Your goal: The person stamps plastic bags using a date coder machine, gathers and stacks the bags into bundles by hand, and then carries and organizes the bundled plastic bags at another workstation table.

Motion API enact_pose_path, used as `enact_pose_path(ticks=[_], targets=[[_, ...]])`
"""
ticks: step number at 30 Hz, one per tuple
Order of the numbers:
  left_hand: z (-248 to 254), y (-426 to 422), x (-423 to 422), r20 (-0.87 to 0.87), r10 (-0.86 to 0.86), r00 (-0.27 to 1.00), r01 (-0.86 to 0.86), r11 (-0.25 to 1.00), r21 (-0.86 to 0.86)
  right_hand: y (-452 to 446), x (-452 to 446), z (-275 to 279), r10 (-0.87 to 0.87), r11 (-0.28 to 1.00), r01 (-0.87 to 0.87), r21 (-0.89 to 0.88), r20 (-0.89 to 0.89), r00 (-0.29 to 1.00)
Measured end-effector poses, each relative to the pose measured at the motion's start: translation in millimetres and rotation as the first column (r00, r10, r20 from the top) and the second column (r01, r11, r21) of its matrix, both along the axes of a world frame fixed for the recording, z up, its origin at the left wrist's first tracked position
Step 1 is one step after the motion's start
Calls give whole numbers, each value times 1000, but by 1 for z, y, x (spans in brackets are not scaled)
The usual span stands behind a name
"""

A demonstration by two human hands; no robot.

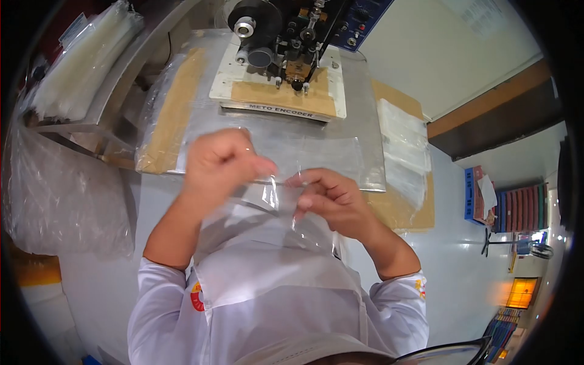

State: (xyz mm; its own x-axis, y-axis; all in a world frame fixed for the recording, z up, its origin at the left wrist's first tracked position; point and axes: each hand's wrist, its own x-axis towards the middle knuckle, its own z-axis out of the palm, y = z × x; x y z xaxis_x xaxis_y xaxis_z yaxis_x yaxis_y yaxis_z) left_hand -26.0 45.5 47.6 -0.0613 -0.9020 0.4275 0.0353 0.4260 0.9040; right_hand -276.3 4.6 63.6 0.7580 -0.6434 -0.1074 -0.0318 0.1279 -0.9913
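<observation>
Clear plastic film (271, 196): spans between your hands, just below the fingertips | Your left hand (220, 157): fingers curled, thumb extended | Your right hand (333, 201): fingers bent | Pinch on film: blurred, cannot tell | METO ENCODER (283, 94): stands beyond

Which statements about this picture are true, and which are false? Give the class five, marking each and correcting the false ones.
1. The machine carries the words METO ENCODER. True.
2. The person works in gloves. False: the left hand and right hand are bare.
3. Clear plastic film shows between the two hands. True.
4. The person's sleeves reach the wrists. False: the white sleeves end near the elbows, leaving the forearms uncovered.
5. Clear plastic bags lie on brown cardboard at the right side of the picture. True.
</observation>
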Motion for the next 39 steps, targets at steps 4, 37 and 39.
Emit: enact_pose_path(ticks=[4,37,39], targets=[[31,9,3,-207,23,978,38,956,290,-5,-6,4,-165,983,168,-74,39,985],[-5,-45,18,589,501,634,-299,861,-411,-104,-8,-27,-565,-73,-223,-972,-144,813],[-11,-45,14,654,525,545,-220,842,-492,-109,-5,-34,-612,-17,-182,-983,-133,779]])
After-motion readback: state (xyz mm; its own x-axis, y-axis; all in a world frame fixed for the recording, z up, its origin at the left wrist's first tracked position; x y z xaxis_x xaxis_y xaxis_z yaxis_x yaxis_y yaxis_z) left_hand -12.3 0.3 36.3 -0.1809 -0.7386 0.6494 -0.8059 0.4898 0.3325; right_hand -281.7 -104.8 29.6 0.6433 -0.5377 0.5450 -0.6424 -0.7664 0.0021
